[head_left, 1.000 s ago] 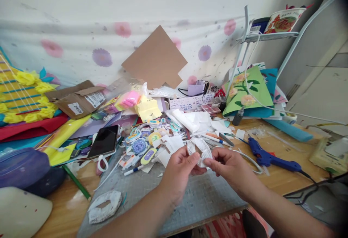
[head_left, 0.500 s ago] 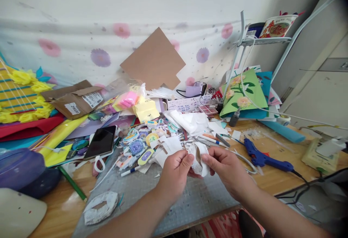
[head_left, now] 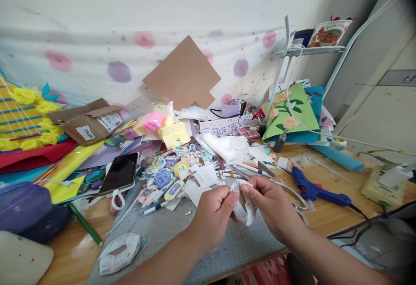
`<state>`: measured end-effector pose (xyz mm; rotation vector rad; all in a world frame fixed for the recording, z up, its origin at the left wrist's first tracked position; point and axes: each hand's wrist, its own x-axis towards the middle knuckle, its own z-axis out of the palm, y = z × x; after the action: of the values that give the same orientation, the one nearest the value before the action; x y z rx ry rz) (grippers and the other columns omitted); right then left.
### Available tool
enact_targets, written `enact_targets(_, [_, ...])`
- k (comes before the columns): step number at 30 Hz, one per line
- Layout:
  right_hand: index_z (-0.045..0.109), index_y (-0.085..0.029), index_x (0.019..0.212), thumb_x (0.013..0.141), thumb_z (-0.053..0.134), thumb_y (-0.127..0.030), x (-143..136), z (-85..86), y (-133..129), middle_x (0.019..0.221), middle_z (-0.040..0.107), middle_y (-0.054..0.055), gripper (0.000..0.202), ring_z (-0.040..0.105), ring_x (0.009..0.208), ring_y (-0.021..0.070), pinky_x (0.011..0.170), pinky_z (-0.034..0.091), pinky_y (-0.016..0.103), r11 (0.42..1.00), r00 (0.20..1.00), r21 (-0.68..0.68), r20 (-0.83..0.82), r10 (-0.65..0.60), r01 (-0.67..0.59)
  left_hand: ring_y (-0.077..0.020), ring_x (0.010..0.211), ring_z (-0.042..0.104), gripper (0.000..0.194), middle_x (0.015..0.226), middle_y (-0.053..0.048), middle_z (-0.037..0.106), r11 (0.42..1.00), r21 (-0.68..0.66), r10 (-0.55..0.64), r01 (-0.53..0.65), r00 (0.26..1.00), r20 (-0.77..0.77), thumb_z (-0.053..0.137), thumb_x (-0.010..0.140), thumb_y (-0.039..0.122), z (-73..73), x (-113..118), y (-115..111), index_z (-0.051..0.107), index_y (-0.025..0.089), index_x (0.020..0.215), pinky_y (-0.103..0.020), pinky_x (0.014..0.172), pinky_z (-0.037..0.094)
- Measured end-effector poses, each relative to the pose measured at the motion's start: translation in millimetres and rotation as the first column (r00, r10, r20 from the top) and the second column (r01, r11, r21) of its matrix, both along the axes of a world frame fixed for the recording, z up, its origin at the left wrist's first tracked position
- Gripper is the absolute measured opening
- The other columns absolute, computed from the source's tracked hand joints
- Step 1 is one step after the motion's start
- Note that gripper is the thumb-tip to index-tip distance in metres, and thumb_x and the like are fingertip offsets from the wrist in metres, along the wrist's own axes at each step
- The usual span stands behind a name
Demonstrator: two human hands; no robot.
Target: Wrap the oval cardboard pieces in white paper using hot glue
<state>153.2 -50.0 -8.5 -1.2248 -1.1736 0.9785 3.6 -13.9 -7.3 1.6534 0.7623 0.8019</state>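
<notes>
Between my two hands is a white ring-shaped piece [head_left: 242, 211] that looks like paper over card, with an opening in its middle and brown showing inside. My left hand [head_left: 216, 207] pinches its left edge between thumb and fingers. On the opposite edge, my right hand [head_left: 268, 200] grips it in the same way. Both hands hover over the front of a grey cutting mat [head_left: 162, 241]. A similar white ring [head_left: 119, 253] lies flat at the mat's left front, beside my left forearm. Scraps of white paper [head_left: 199, 178] lie just beyond my hands.
Many small decorated pieces [head_left: 162, 178] crowd the mat's back, with pens [head_left: 156, 208] among them. A blue glue gun [head_left: 316, 189] lies to the right. At left are a phone [head_left: 120, 172], a green pencil [head_left: 85, 224] and a cardboard box [head_left: 87, 120]. A metal rack [head_left: 312, 50] stands at back right.
Both hands have shifted slightly right and down with the white ring. The ring is turned and bent a little differently between the fingers.
</notes>
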Motion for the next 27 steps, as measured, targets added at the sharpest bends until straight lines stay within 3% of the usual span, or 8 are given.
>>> enact_targets(5, [0.05, -0.018, 0.061, 0.083, 0.051, -0.055, 6.4, 2.1, -0.4, 0.053, 0.041, -0.005, 0.043, 0.037, 0.049, 0.0093, 0.047, 0.031, 0.023, 0.999, 0.999, 0.02, -0.028, 0.038, -0.037, -0.014, 0.05, 0.052, 0.039, 0.05, 0.0, 0.054, 1.0, -0.003, -0.029, 0.029, 1.0, 0.006, 0.047, 0.086, 0.044, 3.8, -0.4, 0.1, 0.045, 0.02, 0.056, -0.024, 0.05, 0.04])
enact_targets(11, [0.058, -0.017, 0.063, 0.075, 0.066, -0.042, 13.6, 12.1, 1.4, 0.054, 0.046, -0.005, 0.029, 0.038, 0.052, 0.0097, 0.049, 0.03, 0.022, 0.998, 0.995, -0.008, 0.076, 0.06, -0.06, -0.0138, 0.045, 0.052, 0.039, 0.05, 0.001, 0.052, 0.982, -0.098, -0.164, 0.164, 0.986, 0.001, 0.047, 0.085, 0.046, 4.4, -2.7, 2.6, 0.047, 0.019, 0.057, -0.024, 0.045, 0.038])
enact_targets(16, [0.053, -0.017, 0.05, 0.076, 0.065, -0.043, 17.3, 19.9, 1.3, 0.048, 0.041, -0.006, 0.039, 0.035, 0.049, 0.0091, 0.047, 0.027, 0.023, 0.999, 0.985, 0.008, 0.168, 0.031, -0.033, -0.0131, 0.045, 0.05, 0.04, 0.047, 0.001, 0.052, 0.981, -0.057, -0.188, 0.184, 0.979, -0.079, 0.047, 0.085, 0.046, 3.8, -3.3, 2.9, 0.046, 0.02, 0.055, -0.023, 0.046, 0.035])
enact_targets(20, [0.061, -0.018, 0.068, 0.084, 0.053, -0.047, 26.3, 19.1, 1.8, 0.052, 0.051, -0.004, 0.034, 0.044, 0.049, 0.01, 0.048, 0.033, 0.023, 1.0, 0.992, 0.0, 0.126, 0.013, -0.013, -0.0136, 0.046, 0.05, 0.039, 0.049, 0.0, 0.053, 0.971, -0.131, -0.205, 0.199, 0.978, -0.039, 0.047, 0.084, 0.047, 3.4, -3.2, 3.6, 0.05, 0.019, 0.057, -0.024, 0.046, 0.034])
enact_targets(23, [0.063, -0.018, 0.083, 0.079, 0.062, -0.045, 31.1, 17.4, 0.7, 0.058, 0.054, -0.003, 0.027, 0.048, 0.052, 0.0102, 0.049, 0.039, 0.023, 0.999, 0.996, -0.023, 0.074, 0.039, -0.038, -0.0133, 0.046, 0.049, 0.038, 0.049, 0.001, 0.053, 0.958, -0.188, -0.221, 0.217, 0.975, -0.002, 0.051, 0.082, 0.049, 3.2, -4.3, 6.2, 0.052, 0.019, 0.058, -0.024, 0.046, 0.034])
enact_targets(27, [0.065, -0.019, 0.1, 0.074, 0.068, -0.038, 29.3, 19.8, -4.0, 0.066, 0.056, -0.003, 0.032, 0.052, 0.057, 0.0101, 0.05, 0.043, 0.022, 0.982, 0.985, -0.079, -0.028, 0.169, -0.171, -0.0125, 0.046, 0.048, 0.039, 0.051, 0.001, 0.052, 0.943, -0.24, -0.23, 0.232, 0.972, 0.04, 0.054, 0.08, 0.051, 2.2, -5.5, 9.5, 0.052, 0.019, 0.059, -0.024, 0.046, 0.033])
